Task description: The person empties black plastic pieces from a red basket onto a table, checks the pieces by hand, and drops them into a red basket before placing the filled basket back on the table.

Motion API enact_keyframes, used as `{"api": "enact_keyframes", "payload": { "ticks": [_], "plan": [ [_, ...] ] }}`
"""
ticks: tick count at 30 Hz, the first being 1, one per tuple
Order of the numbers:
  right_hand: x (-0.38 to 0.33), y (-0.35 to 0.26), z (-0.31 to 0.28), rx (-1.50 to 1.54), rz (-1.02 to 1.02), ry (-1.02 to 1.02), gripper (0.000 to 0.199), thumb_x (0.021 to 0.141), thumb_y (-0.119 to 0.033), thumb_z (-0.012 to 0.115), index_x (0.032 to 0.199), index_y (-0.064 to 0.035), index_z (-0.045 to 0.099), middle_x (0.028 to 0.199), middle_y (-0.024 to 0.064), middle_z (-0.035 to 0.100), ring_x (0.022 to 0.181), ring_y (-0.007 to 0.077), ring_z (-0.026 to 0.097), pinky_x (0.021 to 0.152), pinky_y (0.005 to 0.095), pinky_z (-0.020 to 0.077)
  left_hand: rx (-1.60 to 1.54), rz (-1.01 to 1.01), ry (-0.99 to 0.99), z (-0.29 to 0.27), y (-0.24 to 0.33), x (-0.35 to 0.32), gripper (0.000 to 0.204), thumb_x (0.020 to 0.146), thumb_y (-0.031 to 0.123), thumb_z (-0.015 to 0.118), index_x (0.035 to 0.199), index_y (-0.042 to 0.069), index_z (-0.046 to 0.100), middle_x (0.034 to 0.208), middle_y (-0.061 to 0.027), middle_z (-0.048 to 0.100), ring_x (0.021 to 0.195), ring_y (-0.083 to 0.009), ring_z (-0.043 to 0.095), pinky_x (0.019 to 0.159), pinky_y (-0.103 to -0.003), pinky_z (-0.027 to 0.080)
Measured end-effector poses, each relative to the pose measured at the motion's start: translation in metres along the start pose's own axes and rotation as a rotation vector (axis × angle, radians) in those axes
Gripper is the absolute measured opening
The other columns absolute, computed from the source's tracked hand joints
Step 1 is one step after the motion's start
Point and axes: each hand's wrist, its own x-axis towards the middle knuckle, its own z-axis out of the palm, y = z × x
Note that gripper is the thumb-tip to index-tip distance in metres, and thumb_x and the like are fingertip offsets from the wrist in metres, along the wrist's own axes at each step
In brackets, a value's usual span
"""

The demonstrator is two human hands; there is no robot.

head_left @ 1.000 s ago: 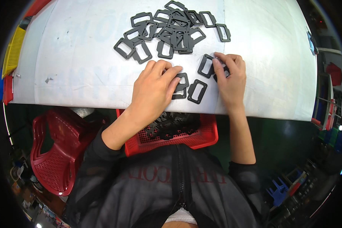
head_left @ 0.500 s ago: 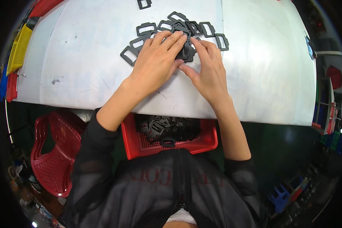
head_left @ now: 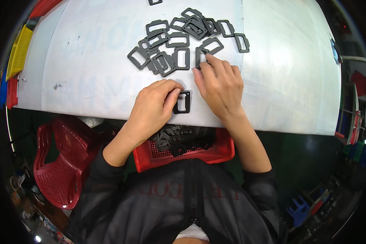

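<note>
A pile of several black rectangular plastic frames lies on the white table. One single black frame lies apart near the table's front edge. My left hand has its curled fingertips pinched on that frame's left side. My right hand lies flat just to the right of it, fingers stretched toward the pile. Its fingertips rest on a frame at the pile's near edge, without closing on it.
A red mesh basket with more black parts sits on my lap under the table edge. A red plastic chair stands at the lower left. Yellow and red trays lie at the table's left end. Another loose frame lies at the far edge.
Both hands have drawn back from the pile toward the front edge. My left hand has come away with one frame, and the right has uncovered most of the pile.
</note>
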Motion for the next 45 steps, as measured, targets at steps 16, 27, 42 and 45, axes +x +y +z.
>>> {"api": "enact_keyframes", "payload": {
  "ticks": [16,27,42,45],
  "plan": [
    [0.039,0.085,-0.001,0.201,-0.24,-0.192,0.035,0.078,-0.016,0.07,0.113,-0.0145,0.067,0.114,-0.0008,0.065,0.103,0.019,0.057,0.086,0.0337,0.0431,0.872,0.211,0.187,0.014,-0.005,0.045,0.038,0.079,0.023,0.071,0.11,0.002,0.063,0.102,-0.0062,0.063,0.099,-0.0224,0.053,0.081,-0.036,0.038],
    [0.032,0.064,0.01,-0.087,-0.418,0.021,0.02,0.083,-0.01,0.055,0.1,-0.005,0.065,0.095,0.0042,0.065,0.087,0.0171,0.06,0.086,0.0367,0.0436,0.102,0.039,0.176,0.027,0.014,0.035,0.022,0.082,0.005,0.068,0.104,0.003,0.069,0.083,-0.0106,0.066,0.079,-0.0255,0.06,0.07,-0.036,0.048],
    [0.06,-0.018,0.018,0.516,0.133,-0.254,0.018,0.081,-0.021,0.071,0.094,-0.0085,0.069,0.082,0.0045,0.064,0.085,0.0245,0.062,0.072,0.0372,0.0454,0.218,-0.016,0.41,-0.001,-0.012,0.003,0.038,0.074,0.004,0.075,0.11,0.005,0.062,0.09,-0.01,0.056,0.081,-0.0259,0.058,0.07,-0.036,0.048],
    [0.071,-0.034,0.024,0.445,0.251,-0.406,0.028,0.076,-0.027,0.077,0.089,-0.0038,0.069,0.08,0.0082,0.065,0.08,0.0268,0.064,0.069,0.0402,0.0472,0.045,0.014,0.389,-0.011,-0.016,-0.012,0.034,0.073,-0.008,0.067,0.104,0.004,0.062,0.088,-0.01,0.055,0.078,-0.0264,0.057,0.069,-0.036,0.048]
  ]
}}
